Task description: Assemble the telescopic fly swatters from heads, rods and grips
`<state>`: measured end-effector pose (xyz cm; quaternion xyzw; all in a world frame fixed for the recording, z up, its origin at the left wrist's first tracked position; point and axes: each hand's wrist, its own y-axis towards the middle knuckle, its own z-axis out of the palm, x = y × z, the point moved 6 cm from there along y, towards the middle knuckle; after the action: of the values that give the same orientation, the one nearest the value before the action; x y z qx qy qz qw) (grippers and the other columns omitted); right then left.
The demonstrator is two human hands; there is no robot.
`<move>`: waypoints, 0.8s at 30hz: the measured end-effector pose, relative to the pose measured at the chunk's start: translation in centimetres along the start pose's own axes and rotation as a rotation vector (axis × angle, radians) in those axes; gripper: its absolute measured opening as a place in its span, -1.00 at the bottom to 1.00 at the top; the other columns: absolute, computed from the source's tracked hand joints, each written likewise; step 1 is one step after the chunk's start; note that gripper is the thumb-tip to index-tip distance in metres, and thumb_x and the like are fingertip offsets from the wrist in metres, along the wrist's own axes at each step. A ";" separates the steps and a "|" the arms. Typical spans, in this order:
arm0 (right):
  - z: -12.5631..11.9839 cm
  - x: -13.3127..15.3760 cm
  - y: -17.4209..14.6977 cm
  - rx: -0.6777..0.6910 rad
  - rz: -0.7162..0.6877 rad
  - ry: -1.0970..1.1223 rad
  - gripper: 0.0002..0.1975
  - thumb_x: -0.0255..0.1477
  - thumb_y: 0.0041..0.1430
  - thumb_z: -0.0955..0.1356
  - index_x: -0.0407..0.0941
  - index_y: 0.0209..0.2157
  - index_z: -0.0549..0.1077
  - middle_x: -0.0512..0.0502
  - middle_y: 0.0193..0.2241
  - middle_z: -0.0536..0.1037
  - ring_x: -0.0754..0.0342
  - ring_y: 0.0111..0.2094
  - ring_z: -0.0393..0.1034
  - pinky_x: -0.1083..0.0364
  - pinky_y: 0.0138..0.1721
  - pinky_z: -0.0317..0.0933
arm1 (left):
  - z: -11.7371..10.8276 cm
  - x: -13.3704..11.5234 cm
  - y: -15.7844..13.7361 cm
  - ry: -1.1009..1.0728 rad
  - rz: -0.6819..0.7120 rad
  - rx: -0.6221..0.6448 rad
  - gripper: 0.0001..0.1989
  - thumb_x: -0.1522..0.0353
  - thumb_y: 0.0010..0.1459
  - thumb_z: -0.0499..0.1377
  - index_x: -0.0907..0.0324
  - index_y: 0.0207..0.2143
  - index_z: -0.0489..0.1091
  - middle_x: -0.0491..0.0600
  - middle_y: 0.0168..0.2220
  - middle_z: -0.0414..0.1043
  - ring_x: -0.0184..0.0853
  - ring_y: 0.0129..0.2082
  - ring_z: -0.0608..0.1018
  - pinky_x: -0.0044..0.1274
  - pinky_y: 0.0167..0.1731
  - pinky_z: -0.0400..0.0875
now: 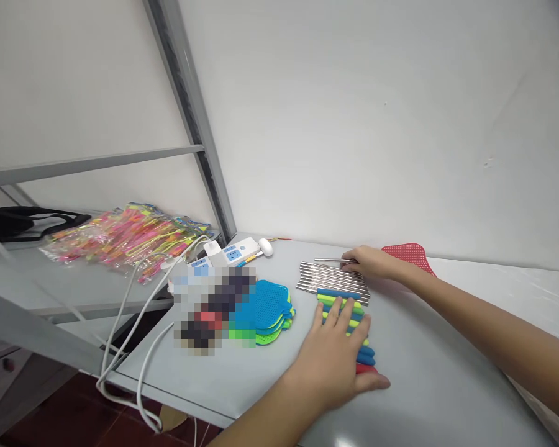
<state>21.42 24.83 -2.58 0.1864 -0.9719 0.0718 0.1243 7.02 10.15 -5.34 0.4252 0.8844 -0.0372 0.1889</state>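
My left hand (333,354) lies with fingers spread over a row of blue, yellow-green and red handles (340,301), which it partly hides. Behind them, several thin silver metal rods (330,276) lie side by side. At the back of this row my right hand (368,262) is closed around the end of one metal rod (328,259). A red perforated fly swatter head (407,253) lies behind my right wrist, partly covered by the forearm. To the left is a stack of blue and green perforated fly swatter heads (268,301).
A white power strip (235,251) with cables and a small white rounded object (265,247) sit at the back left. A pixelated patch (209,310) hides something beside the stack. Bagged colourful items (130,239) lie on a shelf behind a grey metal post (200,124).
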 end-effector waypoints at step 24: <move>0.8 -0.7 -0.4 -0.055 0.055 -0.111 -0.54 -0.02 0.26 0.18 -0.03 -0.09 0.46 -0.16 -0.26 0.59 -0.04 -0.32 0.46 0.11 -0.45 0.13 | -0.2 1.4 0.9 0.063 -0.134 -0.022 -0.14 -0.15 0.19 -0.17 0.18 0.37 -0.10 0.15 0.39 -0.15 0.02 0.38 -0.18 0.02 0.27 -0.34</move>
<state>22.05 24.53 -3.49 0.1598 -0.9837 0.0378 0.0731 6.91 11.79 -5.61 0.3641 0.9167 -0.0268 0.1625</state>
